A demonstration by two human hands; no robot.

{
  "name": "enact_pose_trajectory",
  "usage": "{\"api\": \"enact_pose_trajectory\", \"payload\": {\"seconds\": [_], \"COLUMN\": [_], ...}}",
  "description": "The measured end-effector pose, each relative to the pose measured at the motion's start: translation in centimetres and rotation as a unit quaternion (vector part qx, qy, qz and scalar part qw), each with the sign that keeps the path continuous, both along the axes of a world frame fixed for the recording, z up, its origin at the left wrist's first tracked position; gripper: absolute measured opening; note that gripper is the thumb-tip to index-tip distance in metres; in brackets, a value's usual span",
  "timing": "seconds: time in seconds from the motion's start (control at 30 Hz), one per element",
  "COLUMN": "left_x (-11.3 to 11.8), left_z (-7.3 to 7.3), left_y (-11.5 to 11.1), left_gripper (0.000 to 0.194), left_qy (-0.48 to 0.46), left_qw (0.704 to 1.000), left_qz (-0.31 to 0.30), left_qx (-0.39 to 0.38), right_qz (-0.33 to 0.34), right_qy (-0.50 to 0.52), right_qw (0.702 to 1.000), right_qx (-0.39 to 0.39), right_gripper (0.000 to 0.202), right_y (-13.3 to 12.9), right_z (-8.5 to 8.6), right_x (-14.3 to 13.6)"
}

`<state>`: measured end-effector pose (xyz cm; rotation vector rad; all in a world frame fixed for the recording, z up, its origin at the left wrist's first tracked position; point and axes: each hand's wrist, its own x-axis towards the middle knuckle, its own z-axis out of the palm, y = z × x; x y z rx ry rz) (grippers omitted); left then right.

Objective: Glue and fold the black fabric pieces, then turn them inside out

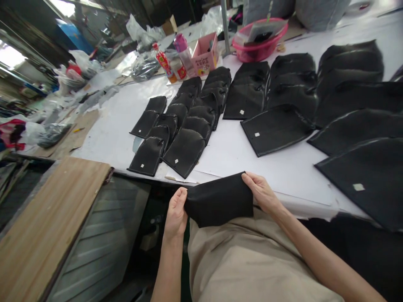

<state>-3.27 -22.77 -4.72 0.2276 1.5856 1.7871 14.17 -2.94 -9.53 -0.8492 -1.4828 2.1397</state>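
Note:
Stretched between my two hands is a black fabric piece (220,201), held just off the table's front edge and above my lap. My left hand (176,212) pinches its upper left corner, fingers curled closed. At the upper right corner, my right hand (260,191) grips it between thumb and fingers. Behind it, several similar black pieces lie in overlapping rows on the white table (226,155). A front piece (185,151) with a small white sticker lies nearest my hands, and a larger piece (277,128) rests farther right.
At the back stand a pink box (205,54), a purple-capped bottle (185,52), a red-labelled bottle (163,62) and a pink basin (256,50). A metal pole (225,25) rises beside the basin. On the left is a wooden board (53,222); plastic bags (40,132) lie beyond it.

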Motion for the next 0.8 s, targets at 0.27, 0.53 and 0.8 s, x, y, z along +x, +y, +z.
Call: {"api": "enact_pose_trajectory", "payload": {"seconds": [0.27,0.53,0.8], "left_x": [1.7,0.9,0.1], "left_z": [-1.4,-1.0,-0.5], "left_y": [0.2,-1.1,-3.1], "left_gripper": [0.031,0.041,0.042], "left_qy": [-0.033,0.092,0.014], "left_qw": [0.997,0.987,0.991], "left_qz": [0.072,-0.084,0.058], "left_qx": [0.011,-0.099,-0.119], "right_qz": [-0.070,0.032,0.059], "right_qy": [-0.016,-0.073,-0.106], "right_qw": [0.993,0.995,0.959], "right_qx": [-0.098,0.064,0.257], "right_gripper": [0.048,0.052,0.046], "right_y": [-0.7,0.7,0.8], "right_z": [0.5,0.2,0.2], "right_x": [-0.3,-0.9,-2.6]}}
